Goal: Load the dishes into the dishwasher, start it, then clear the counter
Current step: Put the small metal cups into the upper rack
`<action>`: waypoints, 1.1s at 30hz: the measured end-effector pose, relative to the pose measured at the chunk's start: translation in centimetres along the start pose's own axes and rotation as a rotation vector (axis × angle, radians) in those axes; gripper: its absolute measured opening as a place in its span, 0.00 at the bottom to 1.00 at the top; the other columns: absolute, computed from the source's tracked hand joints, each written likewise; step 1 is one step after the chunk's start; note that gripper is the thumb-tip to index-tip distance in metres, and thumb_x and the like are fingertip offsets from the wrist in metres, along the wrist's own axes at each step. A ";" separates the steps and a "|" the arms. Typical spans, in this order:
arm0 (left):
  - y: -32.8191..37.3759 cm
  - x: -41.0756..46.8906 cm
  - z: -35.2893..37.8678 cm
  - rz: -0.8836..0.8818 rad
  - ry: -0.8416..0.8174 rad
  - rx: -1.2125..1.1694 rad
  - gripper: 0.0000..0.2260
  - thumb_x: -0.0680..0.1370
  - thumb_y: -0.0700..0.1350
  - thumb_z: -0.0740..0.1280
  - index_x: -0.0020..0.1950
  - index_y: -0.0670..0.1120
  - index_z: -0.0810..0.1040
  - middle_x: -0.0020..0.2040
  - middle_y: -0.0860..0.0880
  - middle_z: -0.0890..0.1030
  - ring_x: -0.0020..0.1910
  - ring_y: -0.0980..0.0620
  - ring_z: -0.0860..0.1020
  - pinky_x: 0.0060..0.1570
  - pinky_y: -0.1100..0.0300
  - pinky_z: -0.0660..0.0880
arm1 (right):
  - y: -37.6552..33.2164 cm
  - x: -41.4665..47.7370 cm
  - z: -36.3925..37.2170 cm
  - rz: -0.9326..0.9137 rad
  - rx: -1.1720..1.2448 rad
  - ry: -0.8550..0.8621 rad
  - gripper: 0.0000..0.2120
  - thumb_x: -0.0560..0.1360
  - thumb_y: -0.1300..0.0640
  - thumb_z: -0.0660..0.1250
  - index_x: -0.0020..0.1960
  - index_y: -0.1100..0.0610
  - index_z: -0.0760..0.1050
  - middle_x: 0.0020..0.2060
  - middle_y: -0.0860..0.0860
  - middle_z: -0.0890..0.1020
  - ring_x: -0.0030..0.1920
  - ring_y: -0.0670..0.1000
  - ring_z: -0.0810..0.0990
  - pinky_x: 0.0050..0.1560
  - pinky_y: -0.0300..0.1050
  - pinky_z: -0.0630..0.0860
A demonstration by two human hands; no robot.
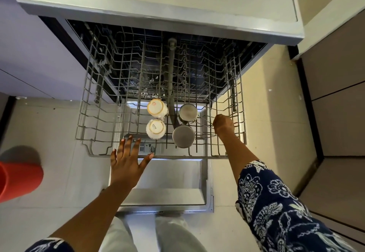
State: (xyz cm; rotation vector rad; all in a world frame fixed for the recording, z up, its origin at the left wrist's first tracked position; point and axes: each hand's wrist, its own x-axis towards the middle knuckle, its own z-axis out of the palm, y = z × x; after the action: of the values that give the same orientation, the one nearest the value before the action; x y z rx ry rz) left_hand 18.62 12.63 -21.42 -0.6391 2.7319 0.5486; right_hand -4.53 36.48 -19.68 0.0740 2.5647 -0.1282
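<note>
The dishwasher's upper wire rack (98, 113) is pulled out over the open door (167, 180). Two white cups (157, 108) (155, 129) stand upside down in it, left of the centre spray tube. Two steel cups (188, 112) (183, 136) stand upside down to the right. My left hand (128, 155) is spread flat with straight fingers over the rack's front rail, holding nothing. My right hand (223, 124) is curled down inside the rack beside the steel cups; its fingers are hidden, so what they hold is unclear.
The counter top (158, 0) overhangs the dishwasher at the top. A red bucket (17, 180) stands on the tiled floor at the left. Cabinet doors (335, 103) line the right side. My legs stand at the door's near edge.
</note>
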 end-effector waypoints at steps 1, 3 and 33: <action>0.0 0.0 0.0 0.001 -0.002 0.006 0.44 0.69 0.75 0.36 0.77 0.52 0.58 0.78 0.47 0.55 0.77 0.46 0.48 0.72 0.46 0.43 | -0.1 -0.1 0.1 0.008 -0.006 -0.008 0.14 0.75 0.68 0.63 0.60 0.61 0.75 0.55 0.58 0.80 0.55 0.56 0.79 0.51 0.45 0.76; -0.1 0.0 0.2 0.000 -0.003 0.016 0.43 0.70 0.75 0.37 0.76 0.52 0.59 0.78 0.47 0.55 0.77 0.46 0.49 0.72 0.46 0.43 | 0.0 -0.2 0.4 0.008 -0.011 -0.004 0.14 0.76 0.68 0.61 0.61 0.61 0.74 0.55 0.59 0.80 0.56 0.57 0.79 0.52 0.45 0.77; -0.2 0.0 0.5 0.010 0.035 -0.009 0.40 0.71 0.73 0.41 0.75 0.51 0.62 0.77 0.46 0.58 0.77 0.45 0.53 0.72 0.43 0.48 | -1.2 -0.5 -0.9 -0.100 -0.006 0.168 0.17 0.78 0.69 0.56 0.66 0.62 0.69 0.58 0.59 0.77 0.56 0.57 0.78 0.53 0.45 0.75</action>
State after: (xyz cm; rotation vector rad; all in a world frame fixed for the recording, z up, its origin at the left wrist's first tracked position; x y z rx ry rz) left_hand 18.80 12.69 -21.92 -0.6442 2.7684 0.5569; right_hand -4.73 35.39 -18.58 -0.0475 2.7371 -0.1585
